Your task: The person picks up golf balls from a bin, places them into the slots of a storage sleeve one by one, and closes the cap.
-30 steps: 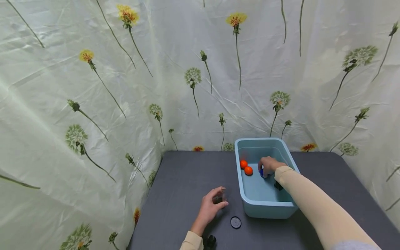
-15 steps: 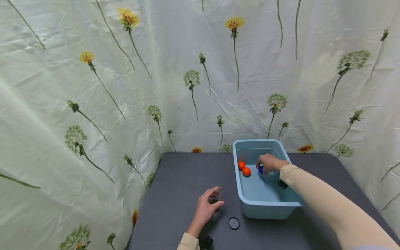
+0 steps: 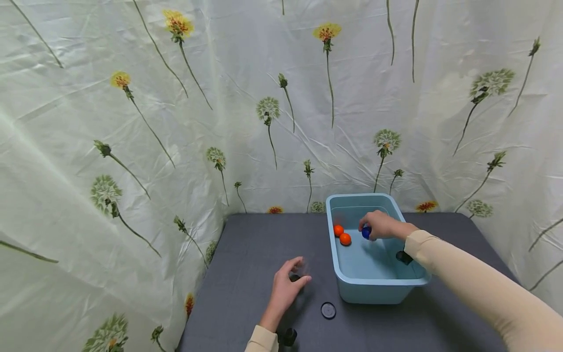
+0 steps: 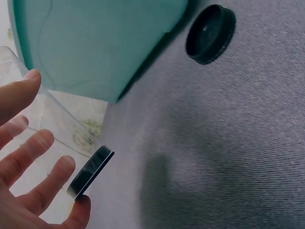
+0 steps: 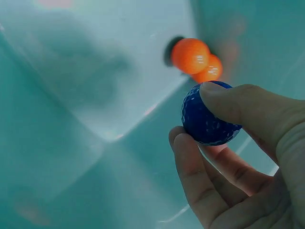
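My right hand [image 3: 379, 225] is inside the light blue bin [image 3: 368, 282], pinching a dark blue golf ball [image 5: 209, 114] between thumb and fingertips, raised off the bin floor. Two orange balls [image 5: 190, 56] lie together at the bin's left side. Left of the bin, my left hand [image 3: 285, 288] holds a clear container with a dark round end [image 4: 90, 171]; its transparent walls are hard to make out. The thumb and fingers curve around it, above the table. A black round screw lid [image 4: 210, 34] rests on the table between that hand and the bin.
The dark grey table [image 3: 264, 239] carries the bin right of centre. Behind and to the left hangs a pale curtain [image 3: 246, 112] printed with dandelions. Black wrist devices [image 3: 289, 337] show under both wrists.
My right hand has lifted the blue golf ball from the bin floor and moved slightly up. My left hand shifts a little left and up with the clear container. The view drifts slightly.
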The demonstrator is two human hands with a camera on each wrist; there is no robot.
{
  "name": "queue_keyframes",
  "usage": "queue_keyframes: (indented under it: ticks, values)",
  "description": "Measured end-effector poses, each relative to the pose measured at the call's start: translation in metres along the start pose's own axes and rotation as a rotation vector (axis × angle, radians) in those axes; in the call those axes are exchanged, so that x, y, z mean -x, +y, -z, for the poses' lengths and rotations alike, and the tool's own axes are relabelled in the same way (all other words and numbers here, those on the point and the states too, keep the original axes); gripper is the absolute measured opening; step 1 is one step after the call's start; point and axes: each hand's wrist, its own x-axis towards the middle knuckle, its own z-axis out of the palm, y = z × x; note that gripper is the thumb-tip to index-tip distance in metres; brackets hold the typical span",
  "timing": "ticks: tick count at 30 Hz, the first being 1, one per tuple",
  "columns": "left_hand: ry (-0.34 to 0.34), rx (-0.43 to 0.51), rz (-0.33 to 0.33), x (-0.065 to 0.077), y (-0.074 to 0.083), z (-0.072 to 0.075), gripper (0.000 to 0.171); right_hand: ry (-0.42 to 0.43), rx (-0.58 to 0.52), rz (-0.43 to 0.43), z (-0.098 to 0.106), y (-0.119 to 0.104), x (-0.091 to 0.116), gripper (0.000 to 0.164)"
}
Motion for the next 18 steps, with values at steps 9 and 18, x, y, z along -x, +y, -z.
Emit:
queue_keyframes:
  ticks: [9,18]
  values:
    - [0.062,0.004,-0.041,-0.003,0.015,0.008,0.052,0.067,-0.081,0.019,0.011,-0.023,0.015,0.032]
    - [0.079,0.013,-0.086,-0.008,0.03,0.015,0.051,0.167,-0.157,0.067,0.019,-0.054,0.034,0.036]
